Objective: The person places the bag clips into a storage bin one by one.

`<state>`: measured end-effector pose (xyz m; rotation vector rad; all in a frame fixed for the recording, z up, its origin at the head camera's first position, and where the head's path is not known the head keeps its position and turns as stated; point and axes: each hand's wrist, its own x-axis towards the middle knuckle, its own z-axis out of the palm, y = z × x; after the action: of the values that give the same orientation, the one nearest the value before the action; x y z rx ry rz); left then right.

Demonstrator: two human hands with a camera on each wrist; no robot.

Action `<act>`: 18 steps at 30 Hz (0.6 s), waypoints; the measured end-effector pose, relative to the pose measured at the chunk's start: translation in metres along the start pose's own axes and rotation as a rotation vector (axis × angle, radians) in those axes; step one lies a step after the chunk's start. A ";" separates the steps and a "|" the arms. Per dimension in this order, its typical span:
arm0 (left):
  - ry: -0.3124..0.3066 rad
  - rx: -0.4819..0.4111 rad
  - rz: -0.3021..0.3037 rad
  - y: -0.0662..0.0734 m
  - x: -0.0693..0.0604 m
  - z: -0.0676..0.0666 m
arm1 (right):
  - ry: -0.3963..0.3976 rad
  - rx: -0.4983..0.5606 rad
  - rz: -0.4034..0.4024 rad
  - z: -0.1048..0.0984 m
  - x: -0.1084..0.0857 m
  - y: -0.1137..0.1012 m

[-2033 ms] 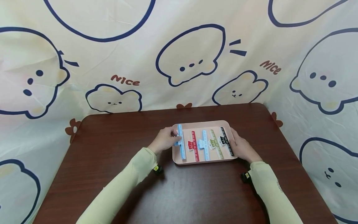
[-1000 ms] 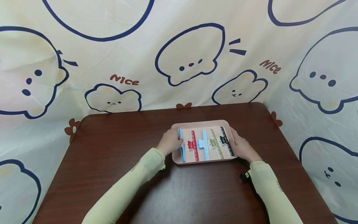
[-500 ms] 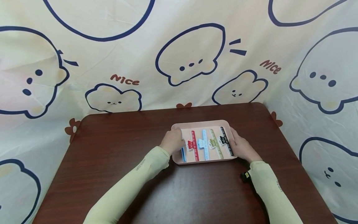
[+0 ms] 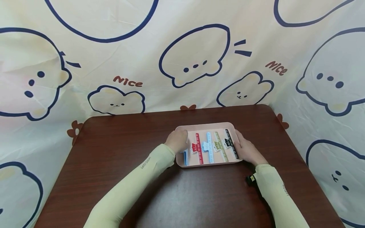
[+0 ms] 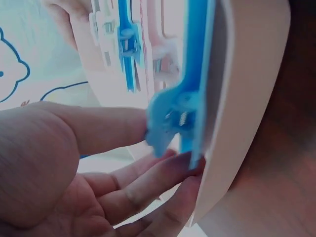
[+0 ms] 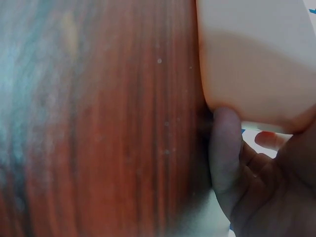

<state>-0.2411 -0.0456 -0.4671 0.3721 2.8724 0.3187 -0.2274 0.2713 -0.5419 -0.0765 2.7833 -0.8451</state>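
A pink tray (image 4: 204,128) sits on the table, holding several ruler-shaped clips. At its left end my left hand (image 4: 177,141) covers most of a light-blue ruler clip (image 4: 186,158). The left wrist view shows this clip (image 5: 195,64) tilted on edge by the tray's wall, its lever pinched between thumb and fingers. My right hand (image 4: 248,151) grips the tray's right end; in the right wrist view the thumb (image 6: 226,148) presses at the tray's corner, with the other fingers partly hidden. Side by side lie a red clip (image 4: 199,148), another light-blue clip (image 4: 210,148), a green clip (image 4: 221,147) and a black clip (image 4: 232,144).
The dark brown wooden table (image 4: 128,133) extends around the tray on all sides. A cartoon-printed cloth (image 4: 194,47) hangs behind the table and along its sides. A small black wrist device (image 4: 250,180) shows under the right sleeve.
My left hand has shifted rightward over the tray's left end, and the light-blue clip went from lying flat-faced in view to tilted and mostly covered. My right hand has stayed at the tray's end.
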 end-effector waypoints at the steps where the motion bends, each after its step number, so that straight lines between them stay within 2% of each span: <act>1: -0.003 0.007 0.005 0.000 0.001 -0.001 | -0.001 0.000 0.001 0.000 0.000 0.000; 6: -0.031 0.033 0.038 -0.005 0.009 -0.001 | 0.002 -0.003 -0.010 0.001 0.000 0.002; 12: -0.082 -0.050 0.016 -0.009 0.013 -0.006 | 0.004 -0.004 -0.014 0.001 0.001 0.002; 18: -0.062 -0.084 0.013 -0.013 0.010 -0.009 | 0.003 -0.004 -0.007 0.001 0.000 0.001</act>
<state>-0.2553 -0.0570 -0.4635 0.3785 2.7865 0.4208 -0.2275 0.2714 -0.5427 -0.0863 2.7895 -0.8421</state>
